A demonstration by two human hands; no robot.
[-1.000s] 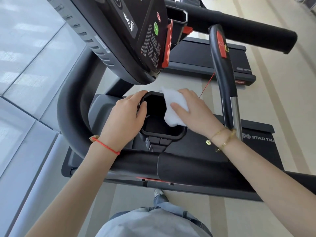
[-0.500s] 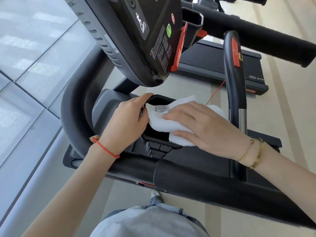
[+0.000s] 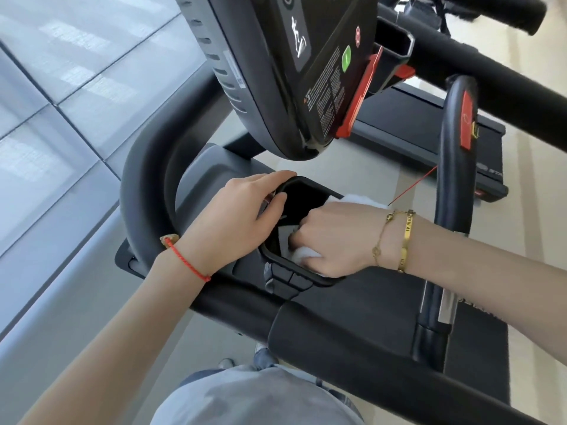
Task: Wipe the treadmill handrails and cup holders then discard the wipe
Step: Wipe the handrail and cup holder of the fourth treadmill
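Since 0.5 s ago: right hand point(image 3: 334, 237) has gone from lying flat on top of the wipe point(image 3: 302, 253) over the cup holder point(image 3: 306, 279) to plunging down inside it, fingers curled around the bunched wipe. White wipe shows below the knuckles inside the holder, and a second fold sticks up behind the wrist at the far rim. Left hand point(image 3: 236, 216) unchanged in position: it grips the holder's left rim, thumb hooked over the inner edge, fingers outside. Red cord bracelet point(image 3: 188, 261) on left wrist; two gold bracelets point(image 3: 395, 240) on right. Console point(image 3: 276, 72) overhangs the holder. Curved handrail point(image 3: 144, 191) loops to the left; upright grip bar point(image 3: 454, 167) with red tag stands right of the right wrist.
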